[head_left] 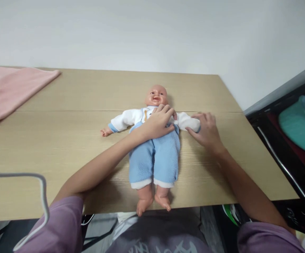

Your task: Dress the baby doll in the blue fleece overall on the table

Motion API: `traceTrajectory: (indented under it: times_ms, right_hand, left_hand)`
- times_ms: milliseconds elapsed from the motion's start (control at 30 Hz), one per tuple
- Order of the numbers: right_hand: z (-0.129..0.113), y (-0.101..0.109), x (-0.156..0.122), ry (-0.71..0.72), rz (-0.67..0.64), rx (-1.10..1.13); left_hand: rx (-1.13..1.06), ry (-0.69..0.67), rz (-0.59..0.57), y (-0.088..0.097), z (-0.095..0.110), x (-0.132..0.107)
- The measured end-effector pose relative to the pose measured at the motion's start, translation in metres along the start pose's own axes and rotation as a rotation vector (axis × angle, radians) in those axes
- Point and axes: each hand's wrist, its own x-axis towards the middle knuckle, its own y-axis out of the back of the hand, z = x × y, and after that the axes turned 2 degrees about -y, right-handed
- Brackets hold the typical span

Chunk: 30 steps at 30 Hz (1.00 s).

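Note:
A baby doll (154, 154) lies on its back on the wooden table (63, 140), head toward the wall, feet hanging just over the near edge. It wears a white top and light blue trousers. My left hand (159, 121) rests on the doll's chest, fingers curled over the white top. My right hand (206, 130) lies over the end of the doll's white sleeve (190, 123) on the right side, fingers closed around the cuff. The doll's other arm stretches out bare-handed to the left.
A pink cloth (10, 91) is spread on the table's far left corner. A white cable (40, 196) loops at the lower left. A dark shelf with a teal item (299, 130) stands to the right of the table.

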Motion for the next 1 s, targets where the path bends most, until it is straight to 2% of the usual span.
traceTrajectory:
  times_ms: [33, 133, 200, 233, 300, 400, 467, 567, 667, 733, 800, 867, 1000]
  right_hand:
    - [0.011, 0.007, 0.003, 0.034, -0.016, -0.004]
    - [0.033, 0.023, 0.010, 0.086, -0.171, 0.109]
    - [0.036, 0.031, 0.013, 0.032, -0.245, 0.206]
    - [0.033, 0.034, 0.014, -0.006, -0.241, 0.253]
    - [0.020, 0.039, 0.016, -0.054, -0.147, 0.331]
    - [-0.009, 0.045, 0.016, -0.053, 0.065, 0.404]
    - [-0.029, 0.044, 0.014, -0.060, 0.120, 0.495]
    - [-0.049, 0.035, 0.009, -0.081, 0.095, 0.728]
    - [-0.054, 0.019, 0.005, -0.094, 0.158, 0.904]
    - [-0.053, 0.008, 0.003, -0.148, 0.185, 0.925]
    - [-0.054, -0.003, 0.001, -0.211, 0.119, 0.880]
    - [-0.058, -0.013, -0.001, -0.215, 0.001, 0.817]
    - [-0.075, -0.032, -0.004, -0.069, -0.190, 0.763]
  left_hand:
    - [0.008, -0.008, 0.004, 0.000, 0.002, 0.001]
    - [0.023, -0.039, 0.001, -0.002, 0.006, 0.006]
    - [0.048, -0.065, -0.023, -0.005, 0.009, 0.013]
    - [0.065, -0.075, -0.040, -0.007, 0.011, 0.018]
    - [0.101, -0.087, -0.076, -0.011, 0.015, 0.026]
    - [0.150, -0.060, -0.097, -0.015, 0.023, 0.034]
    - [0.153, -0.013, -0.069, -0.015, 0.026, 0.035]
    - [0.096, 0.029, 0.007, -0.014, 0.025, 0.031]
    - [-0.017, 0.049, 0.115, -0.013, 0.016, 0.026]
    - [-0.116, 0.075, 0.203, -0.013, 0.008, 0.023]
    - [-0.231, 0.094, 0.288, -0.013, 0.001, 0.021]
    - [-0.345, 0.108, 0.362, -0.013, -0.005, 0.019]
    - [-0.532, 0.192, 0.459, -0.011, -0.011, 0.012]
